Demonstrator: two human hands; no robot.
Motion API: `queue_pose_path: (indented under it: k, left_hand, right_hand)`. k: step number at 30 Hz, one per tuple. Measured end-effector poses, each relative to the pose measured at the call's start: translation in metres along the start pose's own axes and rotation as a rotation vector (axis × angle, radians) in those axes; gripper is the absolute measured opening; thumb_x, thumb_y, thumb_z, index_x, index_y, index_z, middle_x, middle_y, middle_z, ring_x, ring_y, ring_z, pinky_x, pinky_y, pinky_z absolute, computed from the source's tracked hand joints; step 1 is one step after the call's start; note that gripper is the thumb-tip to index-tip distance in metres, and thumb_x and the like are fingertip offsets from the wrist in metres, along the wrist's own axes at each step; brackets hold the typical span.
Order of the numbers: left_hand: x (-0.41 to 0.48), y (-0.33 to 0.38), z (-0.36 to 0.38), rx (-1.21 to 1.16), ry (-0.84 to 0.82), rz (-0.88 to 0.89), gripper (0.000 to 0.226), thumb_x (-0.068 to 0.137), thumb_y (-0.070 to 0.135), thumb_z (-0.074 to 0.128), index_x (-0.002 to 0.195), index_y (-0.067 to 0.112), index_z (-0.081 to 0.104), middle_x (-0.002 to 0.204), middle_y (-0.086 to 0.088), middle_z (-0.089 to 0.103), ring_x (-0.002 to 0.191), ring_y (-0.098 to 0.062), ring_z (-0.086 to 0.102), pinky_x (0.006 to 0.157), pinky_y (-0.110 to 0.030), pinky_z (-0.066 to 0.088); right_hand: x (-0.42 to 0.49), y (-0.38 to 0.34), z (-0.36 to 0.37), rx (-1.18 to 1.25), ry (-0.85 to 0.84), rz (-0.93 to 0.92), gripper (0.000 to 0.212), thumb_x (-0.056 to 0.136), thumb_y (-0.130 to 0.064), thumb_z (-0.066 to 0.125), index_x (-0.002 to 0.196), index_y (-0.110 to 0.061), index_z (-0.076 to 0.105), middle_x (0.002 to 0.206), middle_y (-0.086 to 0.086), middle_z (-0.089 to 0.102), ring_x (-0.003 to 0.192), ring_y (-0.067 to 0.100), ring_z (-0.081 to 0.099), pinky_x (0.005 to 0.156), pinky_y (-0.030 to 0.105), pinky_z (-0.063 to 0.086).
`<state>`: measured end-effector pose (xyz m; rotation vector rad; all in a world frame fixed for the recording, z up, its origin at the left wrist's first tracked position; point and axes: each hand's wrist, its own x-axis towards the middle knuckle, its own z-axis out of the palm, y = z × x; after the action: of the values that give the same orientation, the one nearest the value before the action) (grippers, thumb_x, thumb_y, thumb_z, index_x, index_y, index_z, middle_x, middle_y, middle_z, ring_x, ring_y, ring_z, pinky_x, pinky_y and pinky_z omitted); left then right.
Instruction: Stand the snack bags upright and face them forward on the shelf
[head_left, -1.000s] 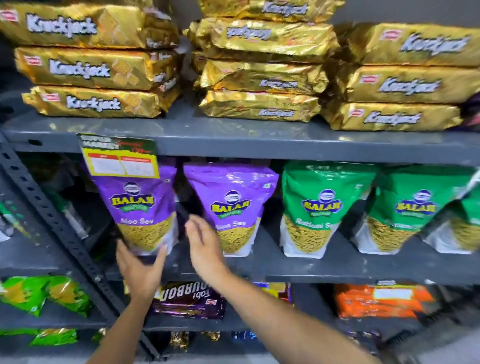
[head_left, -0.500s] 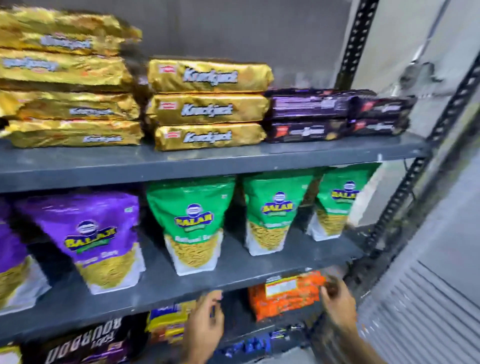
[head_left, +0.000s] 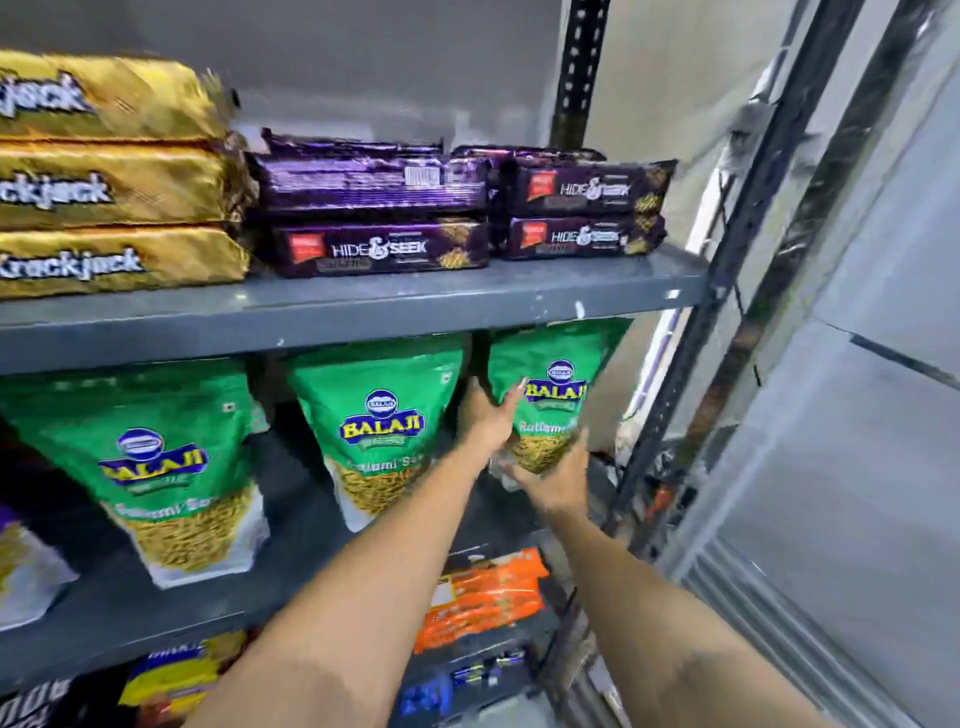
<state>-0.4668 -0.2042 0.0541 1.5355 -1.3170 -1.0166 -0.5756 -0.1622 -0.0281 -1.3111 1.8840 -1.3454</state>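
Observation:
Three green Balaji snack bags stand upright, fronts forward, on the grey middle shelf (head_left: 171, 618): a left bag (head_left: 156, 467), a middle bag (head_left: 379, 431) and a rightmost bag (head_left: 558, 384). My left hand (head_left: 485, 415) presses flat against the rightmost bag's left side. My right hand (head_left: 556, 480) cups that bag's lower right corner from below. Both hands touch this bag, fingers spread around it. A sliver of a purple bag (head_left: 10, 525) shows at the far left edge.
The upper shelf (head_left: 363, 306) carries gold Krackjack packs (head_left: 114, 182) and dark purple Hide & Seek packs (head_left: 379, 249). Orange packets (head_left: 483, 597) lie on the shelf below. A black perforated upright (head_left: 670, 415) stands just right of the bags, with a glass door (head_left: 857, 467) beyond.
The view swung right along the shelf. Both hands rose from below the middle shelf's edge and closed in on the rightmost green bag.

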Motion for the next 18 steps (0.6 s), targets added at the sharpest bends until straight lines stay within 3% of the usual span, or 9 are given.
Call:
queue_pose_path:
  k: [2, 4, 6, 8, 14, 18]
  left_hand:
    - [0.007, 0.005, 0.008, 0.064, 0.080, 0.067, 0.060, 0.088, 0.047, 0.060, 0.123, -0.002, 0.054, 0.123, -0.023, 0.065, 0.113, -0.038, 0.061, 0.091, -0.043, 0.049]
    - [0.015, 0.005, 0.008, 0.151, 0.152, 0.121, 0.051, 0.092, 0.043, 0.056, 0.104, -0.006, 0.061, 0.108, -0.026, 0.068, 0.100, -0.041, 0.063, 0.073, -0.041, 0.046]
    - [0.017, 0.004, 0.007, 0.211, 0.213, 0.169, 0.042, 0.094, 0.039, 0.054, 0.075, 0.001, 0.056, 0.087, -0.026, 0.068, 0.077, -0.038, 0.063, 0.057, -0.035, 0.034]
    - [0.014, 0.004, 0.008, 0.236, 0.243, 0.203, 0.044, 0.094, 0.040, 0.055, 0.064, 0.008, 0.048, 0.069, -0.021, 0.062, 0.058, -0.029, 0.052, 0.048, -0.033, 0.025]
    - [0.001, -0.005, 0.007, 0.235, 0.288, 0.219, 0.055, 0.091, 0.044, 0.056, 0.050, 0.018, 0.031, 0.049, 0.000, 0.041, 0.044, -0.015, 0.031, 0.046, -0.032, 0.021]
    - [-0.001, -0.008, 0.008, 0.199, 0.263, 0.215, 0.051, 0.091, 0.044, 0.057, 0.054, 0.013, 0.040, 0.055, -0.008, 0.053, 0.047, -0.017, 0.037, 0.047, -0.030, 0.029]
  right_hand:
    - [0.014, 0.008, -0.001, -0.035, -0.037, 0.055, 0.130, 0.047, -0.044, 0.090, 0.147, -0.010, 0.015, 0.147, 0.016, 0.037, 0.137, 0.030, 0.037, 0.112, 0.039, 0.034]
    - [0.017, 0.012, 0.006, -0.048, -0.051, 0.059, 0.116, 0.052, -0.048, 0.086, 0.143, -0.017, 0.021, 0.141, 0.014, 0.045, 0.128, 0.033, 0.046, 0.102, 0.045, 0.044]
    - [0.016, 0.020, 0.011, -0.054, -0.035, 0.049, 0.107, 0.054, -0.049, 0.084, 0.140, -0.023, 0.025, 0.135, 0.011, 0.050, 0.121, 0.033, 0.052, 0.096, 0.047, 0.048]
    - [0.018, 0.025, 0.008, -0.057, -0.028, 0.040, 0.102, 0.055, -0.049, 0.083, 0.137, -0.026, 0.026, 0.133, 0.009, 0.054, 0.118, 0.032, 0.055, 0.094, 0.046, 0.050]
    - [0.010, 0.033, 0.003, -0.048, -0.041, -0.023, 0.096, 0.057, -0.045, 0.084, 0.135, -0.028, 0.029, 0.127, 0.006, 0.059, 0.115, 0.029, 0.056, 0.093, 0.045, 0.050]
    - [0.008, 0.037, 0.000, -0.054, -0.037, -0.005, 0.098, 0.057, -0.042, 0.085, 0.137, -0.031, 0.028, 0.130, 0.005, 0.056, 0.119, 0.028, 0.053, 0.097, 0.043, 0.048]
